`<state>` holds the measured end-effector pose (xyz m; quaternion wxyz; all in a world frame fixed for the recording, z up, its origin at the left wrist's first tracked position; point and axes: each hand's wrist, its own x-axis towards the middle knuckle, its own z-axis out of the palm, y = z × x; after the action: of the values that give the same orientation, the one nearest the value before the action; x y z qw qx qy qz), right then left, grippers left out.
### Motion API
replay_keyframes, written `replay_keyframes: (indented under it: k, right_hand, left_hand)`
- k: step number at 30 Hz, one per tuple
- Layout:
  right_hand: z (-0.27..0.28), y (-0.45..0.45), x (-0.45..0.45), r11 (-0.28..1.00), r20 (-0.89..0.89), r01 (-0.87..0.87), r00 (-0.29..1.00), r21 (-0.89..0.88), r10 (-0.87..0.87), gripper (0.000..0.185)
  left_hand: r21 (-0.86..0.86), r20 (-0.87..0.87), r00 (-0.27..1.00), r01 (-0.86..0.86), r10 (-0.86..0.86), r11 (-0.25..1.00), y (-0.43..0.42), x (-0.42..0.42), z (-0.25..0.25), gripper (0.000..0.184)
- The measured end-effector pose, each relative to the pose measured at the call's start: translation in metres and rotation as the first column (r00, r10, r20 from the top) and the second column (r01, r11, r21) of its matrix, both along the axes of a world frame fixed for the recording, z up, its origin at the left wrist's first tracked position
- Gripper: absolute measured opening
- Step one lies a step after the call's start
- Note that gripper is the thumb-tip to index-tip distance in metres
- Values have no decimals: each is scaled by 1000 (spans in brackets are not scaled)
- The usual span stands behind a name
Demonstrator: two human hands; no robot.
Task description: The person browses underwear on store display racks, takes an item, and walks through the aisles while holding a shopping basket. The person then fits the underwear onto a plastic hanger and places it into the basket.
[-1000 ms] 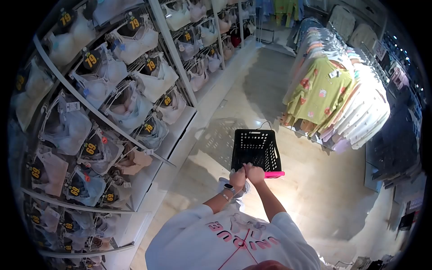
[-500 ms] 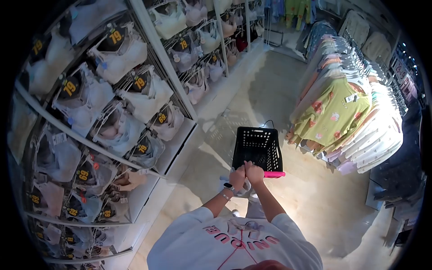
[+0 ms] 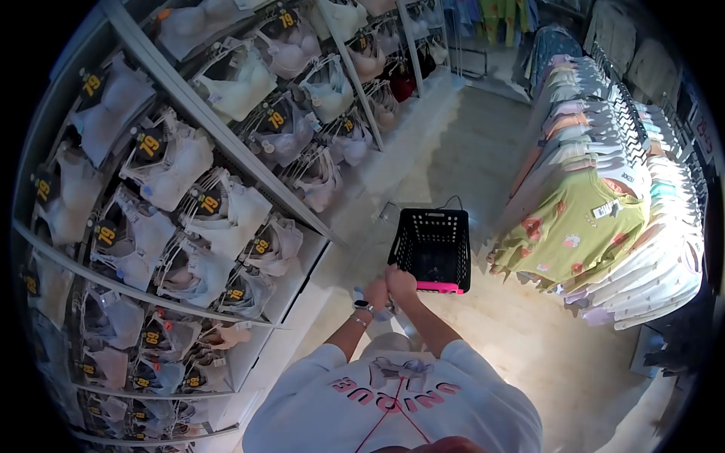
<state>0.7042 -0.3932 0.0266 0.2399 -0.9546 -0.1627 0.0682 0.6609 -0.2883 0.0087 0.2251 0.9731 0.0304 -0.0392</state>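
Note:
A black perforated shopping basket [image 3: 432, 249] with a pink handle [image 3: 438, 288] is in front of me, at floor side of my hands. My left hand [image 3: 377, 293] is closed, with a watch on its wrist, just left of the basket's near edge. Beside it my right hand [image 3: 401, 282] is closed too, at the near left corner of the basket. The two hands touch or nearly touch each other. What their fingers grip is too small to make out.
Bras with price tags hang on a wall display [image 3: 166, 174] along the left. On the right stands a rack of hanging tops, a green one [image 3: 574, 226] at its front. Pale floor [image 3: 483, 128] runs between them, with more clothes at the back.
The rack of tops appears closer and farther right. My hands have shifted a little left relative to the basket, whose pink handle now shows more fully. Both hands stay closed.

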Motion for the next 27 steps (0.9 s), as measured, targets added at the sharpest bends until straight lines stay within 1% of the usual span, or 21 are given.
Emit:
replay_keyframes:
  k: [1,3,6,7,9,12,15,17,18,20,23,24,27]
  right_hand:
    - [-3,-1,12,1000,-10,-9,1000,-1,9,20]
    - [0,-4,36,1000,-35,-13,999,-10,13,22]
    - [1,2,75,1000,-40,20,999,-9,-20,25]
    - [-1,4,87,999,-35,32,999,-17,-33,26]
    - [-6,6,107,998,-2,44,999,-40,-44,27]
    - [-14,12,143,997,85,55,995,-54,-51,28]
    - [-21,20,178,994,125,85,989,-73,-75,31]
    - [-20,25,201,992,147,95,986,-88,-81,33]
    - [-19,29,215,987,135,115,986,-114,-99,34]
    - [-16,35,243,973,110,152,985,-171,-135,36]
    - [-18,40,279,970,220,201,961,-140,-167,38]
    - [-25,41,292,966,231,208,958,-151,-170,38]
    - [-30,45,330,958,276,236,943,-163,-186,38]
  left_hand:
    - [-8,-13,1000,-13,12,1000,-2,8,-9,30]
    - [-21,-37,998,-42,41,999,-4,37,-4,31]
    - [-26,43,999,-26,27,999,0,71,-14,32]
    - [-10,1,999,-37,37,999,3,82,-18,31]
    - [5,-98,993,-61,61,998,0,103,-4,29]
    - [-79,-13,998,-63,62,995,3,139,-2,23]
    - [-69,34,999,-28,31,997,10,176,3,20]
    - [-37,-8,1000,-20,20,999,14,199,-2,19]
    - [-19,-19,1000,-14,13,1000,18,215,-4,18]
    - [-32,20,1000,14,-13,999,24,250,-9,18]
    - [-11,76,993,91,-90,996,32,286,-15,20]
    - [7,101,987,122,-122,993,35,299,-14,20]
    - [14,91,983,157,-157,988,41,340,-11,19]
